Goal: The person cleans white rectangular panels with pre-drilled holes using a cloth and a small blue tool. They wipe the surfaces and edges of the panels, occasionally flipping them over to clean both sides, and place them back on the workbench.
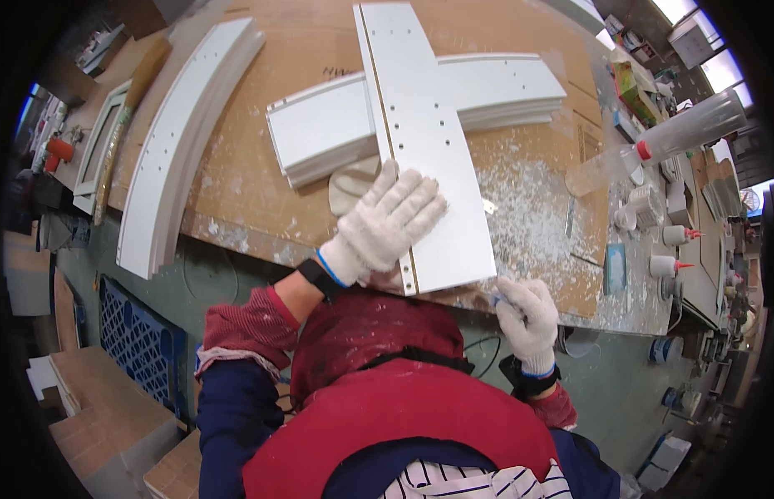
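A long white board point(441, 191) with small drilled holes and a groove along its left side lies lengthwise toward me. Its near end reaches the table's front edge. My left hand point(387, 220), in a white knit glove, rests flat on the board with fingers stretched out. Just off the board's near right corner is my gloved right hand point(528, 320), its fingers curled together. What they hold, if anything, is too small to make out. Beneath the board, a stack of white panels point(325, 121) lies crosswise. A pale cloth-like piece point(351, 185) shows beside my left hand.
Another stack of curved white panels point(175, 150) lies at the left on the cardboard-covered table point(262, 191). White shavings point(524, 208) cover the cardboard at right. Beyond them are a clear plastic bottle point(603, 169), red-tipped glue bottles point(665, 266) and a blue block point(615, 268). A blue crate point(142, 341) stands below left.
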`<state>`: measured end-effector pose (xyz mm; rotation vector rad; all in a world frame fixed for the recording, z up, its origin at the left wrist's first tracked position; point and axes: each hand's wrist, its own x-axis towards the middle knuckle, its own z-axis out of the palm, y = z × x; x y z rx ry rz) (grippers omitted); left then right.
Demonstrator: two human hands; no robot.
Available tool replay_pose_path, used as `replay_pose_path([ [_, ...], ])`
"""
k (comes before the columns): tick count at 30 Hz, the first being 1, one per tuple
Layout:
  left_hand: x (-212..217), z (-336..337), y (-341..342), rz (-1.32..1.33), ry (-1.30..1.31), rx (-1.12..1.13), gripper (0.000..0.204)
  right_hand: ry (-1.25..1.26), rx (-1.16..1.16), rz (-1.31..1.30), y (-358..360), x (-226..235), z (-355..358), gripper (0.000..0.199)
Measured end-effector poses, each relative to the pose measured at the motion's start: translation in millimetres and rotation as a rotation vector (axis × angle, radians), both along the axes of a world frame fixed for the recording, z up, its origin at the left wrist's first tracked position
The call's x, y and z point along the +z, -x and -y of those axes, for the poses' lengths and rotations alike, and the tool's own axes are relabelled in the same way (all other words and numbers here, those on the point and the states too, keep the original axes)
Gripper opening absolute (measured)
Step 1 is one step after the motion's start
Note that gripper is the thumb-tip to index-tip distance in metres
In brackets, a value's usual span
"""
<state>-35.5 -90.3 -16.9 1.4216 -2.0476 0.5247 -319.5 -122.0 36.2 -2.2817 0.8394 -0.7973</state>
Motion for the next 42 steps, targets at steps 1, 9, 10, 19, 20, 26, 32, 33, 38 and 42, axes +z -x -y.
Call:
replay_pose_path([
  [1,10,-1,-1,0.001,-0.014,-0.007,0.036,0.007,-0.026,0.041,2,-3,1,0.037],
  [9,71,-13,-31,-0.711,0.109,0.011,0.041,-0.109,-0.131,0.133,-4,-7,5,0.028],
  [10,71,-19,-27,-0.923,0.091,0.036,0.042,-0.137,-0.124,0.136,-6,-7,5,0.028],
  [19,-22,-40,-70,-1.528,0.735,0.280,0.042,-0.180,-0.052,0.105,-25,-17,8,0.026],
  [20,-18,-42,-71,-1.449,0.735,0.451,0.043,-0.173,-0.048,0.099,-26,-19,8,0.026],
  [26,38,-57,-85,-2.272,1.043,-0.077,0.054,-0.197,0.007,0.072,-33,-19,14,0.026],
  [32,10,-67,-95,-2.395,1.076,-0.280,0.053,-0.080,0.026,-0.016,-31,-19,24,0.029],
  [33,11,-67,-94,-2.409,1.084,-0.284,0.053,-0.241,-0.032,0.016,-31,-21,26,0.030],
  [38,-6,-86,-88,-2.360,0.950,-0.403,0.054,-0.774,-0.227,0.177,-29,-34,56,0.042],
  [42,0,-102,-68,-2.425,0.921,-0.334,0.057,-0.814,-0.229,0.271,-29,-43,100,0.049],
])
